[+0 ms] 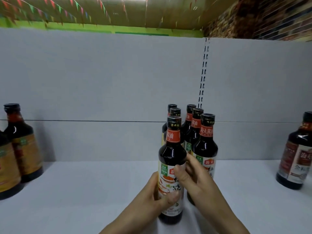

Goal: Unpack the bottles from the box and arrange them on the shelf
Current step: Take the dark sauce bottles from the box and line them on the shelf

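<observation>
A dark soy-sauce bottle [172, 156] with a red neck band and a white picture label stands at the front of a cluster on the white shelf [84, 191]. My left hand [157, 195] grips its lower label, thumb across the front. My right hand [194, 179] holds its right side, thumb on the upper label and fingers behind. Several matching bottles [205, 144] stand upright in two rows right behind and beside it. The box is out of view.
Two dark bottles with orange-brown labels [23, 146] stand at the left end of the shelf. A dark bottle with a red-and-white label [297, 154] stands at the right. A grey back panel [118, 81] with a slotted upright closes the shelf behind.
</observation>
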{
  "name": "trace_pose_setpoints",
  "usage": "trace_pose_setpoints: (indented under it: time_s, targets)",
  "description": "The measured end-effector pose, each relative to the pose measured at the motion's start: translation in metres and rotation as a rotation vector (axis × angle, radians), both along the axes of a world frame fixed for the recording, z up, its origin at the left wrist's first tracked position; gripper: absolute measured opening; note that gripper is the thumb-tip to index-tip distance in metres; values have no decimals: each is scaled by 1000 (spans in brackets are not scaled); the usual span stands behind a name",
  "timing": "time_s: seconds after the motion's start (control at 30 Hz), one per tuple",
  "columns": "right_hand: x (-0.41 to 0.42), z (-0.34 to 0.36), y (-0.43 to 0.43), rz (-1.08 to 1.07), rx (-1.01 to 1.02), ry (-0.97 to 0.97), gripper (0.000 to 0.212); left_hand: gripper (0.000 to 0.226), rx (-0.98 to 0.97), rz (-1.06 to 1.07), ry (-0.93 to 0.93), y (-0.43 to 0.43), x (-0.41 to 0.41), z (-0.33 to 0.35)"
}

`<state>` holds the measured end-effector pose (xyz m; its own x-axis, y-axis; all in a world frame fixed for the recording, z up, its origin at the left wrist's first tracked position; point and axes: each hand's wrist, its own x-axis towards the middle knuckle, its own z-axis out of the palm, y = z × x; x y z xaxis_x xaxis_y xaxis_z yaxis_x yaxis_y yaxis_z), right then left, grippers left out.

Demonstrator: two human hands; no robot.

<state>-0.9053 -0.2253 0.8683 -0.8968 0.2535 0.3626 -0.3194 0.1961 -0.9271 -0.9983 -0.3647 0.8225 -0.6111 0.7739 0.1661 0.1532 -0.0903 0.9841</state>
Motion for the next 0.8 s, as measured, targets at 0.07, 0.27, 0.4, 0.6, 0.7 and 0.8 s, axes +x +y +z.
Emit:
trace_pose_setpoints:
  time_s: [0.07, 0.27, 0.4, 0.6, 0.7, 0.8]
  targets:
    - [2, 1, -1, -29, 31, -8, 45, 64, -27, -11, 24, 0, -2, 1]
    - [8, 1, -3, -188, 153, -54, 53, 66, -59, -6, 40, 3, -4, 2]
    - [12, -2, -1, -282, 248, -65, 51, 71, -65, 24, 38, 4, -2, 4]
    - [19, -6, 7, -407, 339, -52, 40, 54, -72, 135, 59, 6, 6, 11]
    - [24, -8, 12, -461, 355, -25, 23, 52, -84, 167, 62, 7, 9, 15]
    - [29, -9, 22, -531, 324, -13, 12, 57, -86, 209, 62, 10, 8, 17]
